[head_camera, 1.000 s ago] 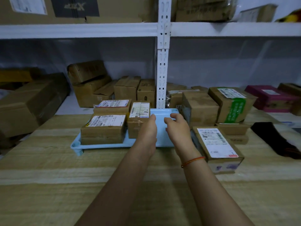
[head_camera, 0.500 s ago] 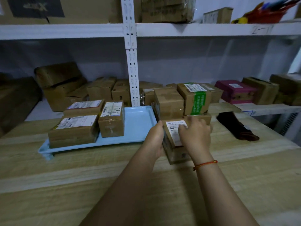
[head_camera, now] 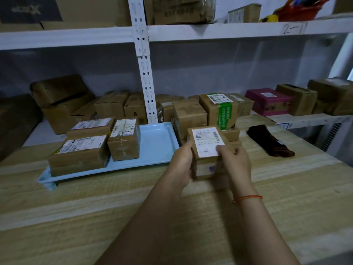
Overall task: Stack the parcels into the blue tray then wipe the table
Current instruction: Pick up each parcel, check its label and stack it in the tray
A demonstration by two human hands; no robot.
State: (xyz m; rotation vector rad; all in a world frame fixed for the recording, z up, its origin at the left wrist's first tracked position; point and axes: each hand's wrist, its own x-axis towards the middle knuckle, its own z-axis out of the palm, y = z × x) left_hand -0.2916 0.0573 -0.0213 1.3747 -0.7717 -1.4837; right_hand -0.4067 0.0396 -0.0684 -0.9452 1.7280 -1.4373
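A brown parcel with a white label (head_camera: 207, 139) is held between both my hands just right of the blue tray (head_camera: 156, 144). My left hand (head_camera: 181, 163) grips its left side and my right hand (head_camera: 236, 165) grips its right front corner, thumb on the label. The parcel looks tilted with its front raised off the wooden table (head_camera: 114, 203). Three labelled parcels stand on the tray's left half: two flat ones (head_camera: 82, 150) (head_camera: 91, 126) and a small cube-shaped one (head_camera: 125, 140). The tray's right half is bare.
More parcels stand behind the held one, among them a plain box (head_camera: 189, 113) and one with green tape (head_camera: 219, 109). A dark cloth (head_camera: 269, 141) lies on the table to the right. Shelves with many boxes line the back, and a white upright post (head_camera: 147, 83) rises behind the tray.
Both hands moved from the tray to the labelled parcel on its right, took hold of it, and have tilted it up towards me. My view has shifted to the right.
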